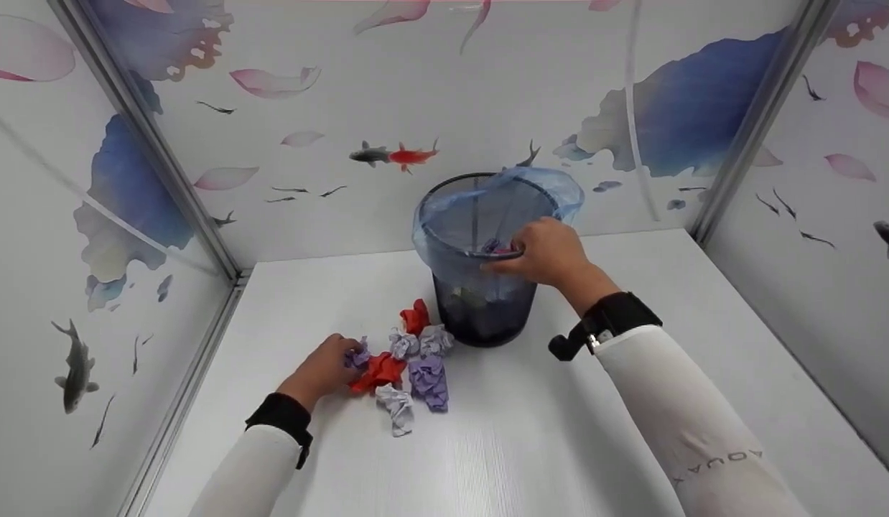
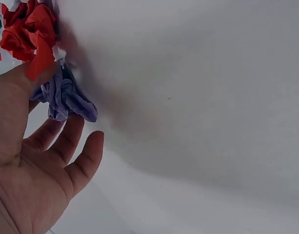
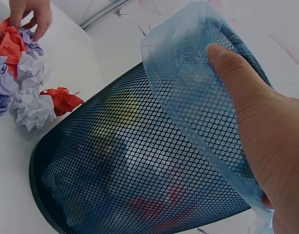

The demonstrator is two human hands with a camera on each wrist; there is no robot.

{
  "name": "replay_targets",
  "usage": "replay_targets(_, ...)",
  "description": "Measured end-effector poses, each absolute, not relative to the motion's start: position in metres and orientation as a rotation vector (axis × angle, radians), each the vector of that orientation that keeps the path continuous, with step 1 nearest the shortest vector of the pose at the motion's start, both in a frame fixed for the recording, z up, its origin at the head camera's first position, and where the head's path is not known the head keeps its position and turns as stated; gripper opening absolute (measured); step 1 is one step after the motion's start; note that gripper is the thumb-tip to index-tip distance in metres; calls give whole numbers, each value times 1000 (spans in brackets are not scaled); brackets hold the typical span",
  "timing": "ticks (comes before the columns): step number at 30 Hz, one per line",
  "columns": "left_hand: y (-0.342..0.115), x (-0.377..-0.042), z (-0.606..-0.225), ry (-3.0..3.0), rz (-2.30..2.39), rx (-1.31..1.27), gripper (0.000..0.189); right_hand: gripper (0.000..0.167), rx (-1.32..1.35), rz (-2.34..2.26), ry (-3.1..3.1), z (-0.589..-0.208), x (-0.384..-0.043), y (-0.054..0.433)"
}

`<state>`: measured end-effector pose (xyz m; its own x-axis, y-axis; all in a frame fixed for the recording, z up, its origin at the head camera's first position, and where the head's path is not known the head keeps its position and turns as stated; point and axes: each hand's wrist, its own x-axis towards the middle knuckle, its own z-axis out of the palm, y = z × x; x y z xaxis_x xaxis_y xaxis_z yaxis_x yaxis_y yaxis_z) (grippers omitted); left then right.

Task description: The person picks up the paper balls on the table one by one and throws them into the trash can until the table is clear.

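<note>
My left hand [image 1: 328,368] pinches a crumpled purple paper ball [image 2: 66,97] between thumb and fingers, at the left edge of a small heap. A red paper ball [image 1: 380,372] lies right beside it. Around that are white paper balls [image 1: 396,409], another purple paper ball [image 1: 429,382] and a second red one [image 1: 416,317]. My right hand [image 1: 548,253] grips the rim of a dark mesh wastebasket [image 1: 484,316], thumb outside over its blue plastic liner [image 3: 181,63]. The fingers inside the rim are mostly hidden. Coloured scraps show through the mesh.
The white tabletop [image 1: 487,445] carries the heap and the wastebasket. Printed white panels [image 1: 329,86] with fish and petals stand behind and at both sides, joined by metal corner posts [image 1: 150,143]. The wastebasket stands near the back panel.
</note>
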<state>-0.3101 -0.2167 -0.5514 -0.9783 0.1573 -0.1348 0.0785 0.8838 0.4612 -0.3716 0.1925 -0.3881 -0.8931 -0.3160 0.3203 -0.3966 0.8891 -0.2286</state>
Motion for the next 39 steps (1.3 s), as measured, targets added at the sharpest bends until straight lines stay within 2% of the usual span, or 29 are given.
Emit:
replay_targets(9,-221,-305,-548,2858,822,152,29,68,531,407,-2793,-387,-372,191)
replay_targets(15,-229,-305,-548,2878,872,166,13,68,551,406,-2778,-387,-372,191)
replay_targets(21,-234,-304,-536,2909,907,194,11,70,575,421,-2757,-389,-373,191)
replay_targets(29,-226,-301,-500,2935,922,230,17,69,552,401,-2780,-389,-374,191)
replay_targets(39,-196,-308,-429,3005,913,409,27,71,540,405,-2788,-386,-376,191)
